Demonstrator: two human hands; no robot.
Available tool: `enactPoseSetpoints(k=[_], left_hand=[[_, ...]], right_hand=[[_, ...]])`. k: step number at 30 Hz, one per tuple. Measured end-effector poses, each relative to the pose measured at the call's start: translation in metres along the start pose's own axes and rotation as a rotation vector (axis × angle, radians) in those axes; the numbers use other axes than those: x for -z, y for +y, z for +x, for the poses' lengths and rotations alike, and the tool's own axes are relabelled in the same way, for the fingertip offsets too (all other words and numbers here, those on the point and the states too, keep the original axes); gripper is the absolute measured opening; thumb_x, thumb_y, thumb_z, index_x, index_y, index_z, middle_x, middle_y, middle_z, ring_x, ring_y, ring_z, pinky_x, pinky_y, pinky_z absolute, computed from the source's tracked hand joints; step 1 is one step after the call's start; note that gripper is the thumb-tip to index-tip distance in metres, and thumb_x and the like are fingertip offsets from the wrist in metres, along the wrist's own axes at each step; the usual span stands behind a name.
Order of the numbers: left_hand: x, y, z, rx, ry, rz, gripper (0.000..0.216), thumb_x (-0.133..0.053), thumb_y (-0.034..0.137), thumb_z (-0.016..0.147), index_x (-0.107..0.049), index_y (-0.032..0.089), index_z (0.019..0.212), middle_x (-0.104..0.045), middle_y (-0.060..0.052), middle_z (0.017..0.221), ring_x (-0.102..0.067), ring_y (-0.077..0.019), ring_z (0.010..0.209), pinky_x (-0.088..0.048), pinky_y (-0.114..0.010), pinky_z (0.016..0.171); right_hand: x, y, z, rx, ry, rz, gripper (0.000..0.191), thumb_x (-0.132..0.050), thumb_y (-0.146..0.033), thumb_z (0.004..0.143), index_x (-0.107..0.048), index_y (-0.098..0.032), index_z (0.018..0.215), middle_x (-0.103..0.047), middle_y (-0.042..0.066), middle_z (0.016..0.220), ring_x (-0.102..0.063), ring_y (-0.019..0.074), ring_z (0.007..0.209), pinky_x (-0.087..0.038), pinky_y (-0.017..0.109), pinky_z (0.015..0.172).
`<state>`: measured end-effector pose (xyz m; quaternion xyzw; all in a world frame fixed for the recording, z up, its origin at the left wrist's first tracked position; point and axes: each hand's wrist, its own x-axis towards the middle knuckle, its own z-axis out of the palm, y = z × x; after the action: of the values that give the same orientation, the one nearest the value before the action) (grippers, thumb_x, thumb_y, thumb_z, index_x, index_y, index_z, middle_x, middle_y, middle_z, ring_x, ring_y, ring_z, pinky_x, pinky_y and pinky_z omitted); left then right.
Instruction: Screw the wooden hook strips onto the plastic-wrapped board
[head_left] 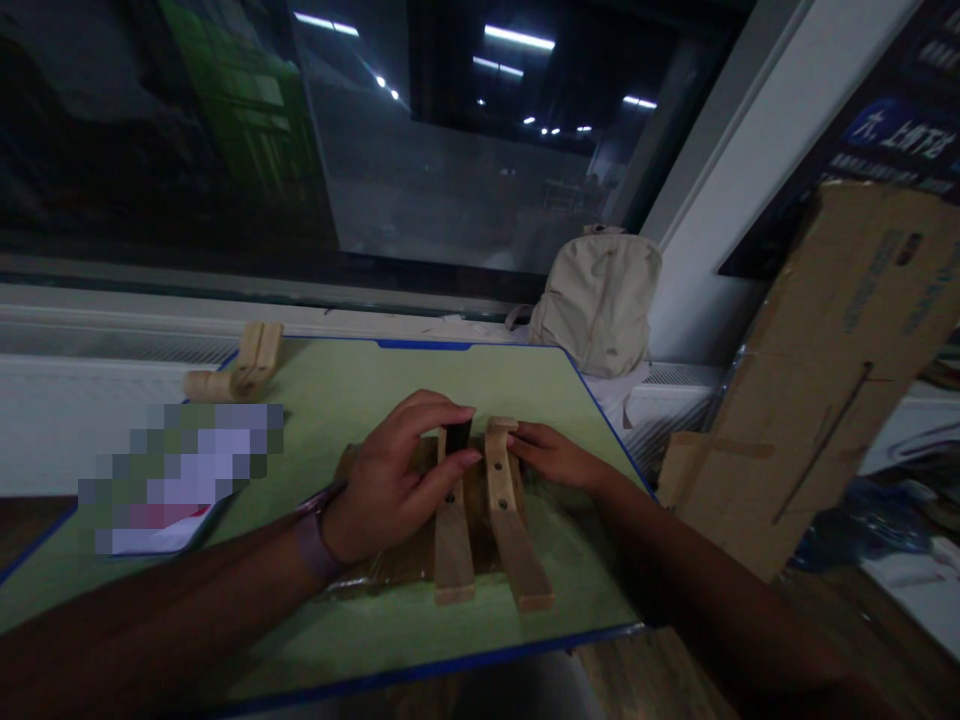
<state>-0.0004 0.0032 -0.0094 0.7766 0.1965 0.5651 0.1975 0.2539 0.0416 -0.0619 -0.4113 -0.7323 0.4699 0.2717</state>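
My left hand (386, 475) pinches a small black block-like piece (458, 435) between thumb and fingers, at the upper end of a wooden bracket (454, 560). Dark holes show in this bracket, partly behind my thumb. Beside it, on the right, lies a second bent wooden bracket (504, 490) with two dark holes along it. The fingers of my right hand (559, 455) are closed on its upper right edge, their tips partly hidden. Both brackets rest over a brown, shiny-wrapped sheet (397, 565).
The green table (337, 385) has a blue edge. More curved wooden pieces (259, 360) stand at its back left, near a blurred-out flat item (187, 490). Behind the table sits a beige backpack (600, 300); large cardboard (832, 380) leans at right. A window spans the back.
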Motion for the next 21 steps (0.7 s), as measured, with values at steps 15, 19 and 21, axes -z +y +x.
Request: enactPoseSetpoints(k=[15,19,21], left_hand=[[-0.001,-0.006,0.003,0.022,0.009,-0.049,0.034,-0.056,0.019,0.098,-0.058,0.028,0.131,-0.06,-0.006,0.108,-0.06,-0.0187,0.1,-0.051,-0.035,0.089],[0.0,-0.006,0.005,-0.09,0.052,0.03,0.038,-0.068,0.015,0.09,-0.061,0.025,0.126,-0.061,-0.005,0.105,-0.059,-0.0177,0.1,-0.05,-0.031,0.087],[-0.001,-0.004,0.005,-0.091,0.063,0.049,0.036,-0.064,0.014,0.093,-0.059,0.025,0.127,-0.062,-0.005,0.104,-0.06,-0.0168,0.098,-0.049,-0.03,0.087]], right_hand=[[0.002,0.005,0.003,0.003,-0.024,-0.005,0.054,-0.054,-0.064,0.096,-0.072,-0.017,0.118,-0.074,0.011,0.101,-0.068,0.0282,0.103,-0.057,0.047,0.091],[0.002,0.001,0.001,0.008,0.003,0.003,0.052,-0.056,-0.063,0.095,-0.073,-0.021,0.12,-0.075,0.011,0.111,-0.069,0.0295,0.106,-0.057,0.047,0.093],[0.002,0.0,0.0,0.0,-0.001,0.004,0.057,-0.056,-0.067,0.093,-0.074,-0.021,0.12,-0.077,0.011,0.11,-0.07,0.0301,0.102,-0.057,0.047,0.092]])
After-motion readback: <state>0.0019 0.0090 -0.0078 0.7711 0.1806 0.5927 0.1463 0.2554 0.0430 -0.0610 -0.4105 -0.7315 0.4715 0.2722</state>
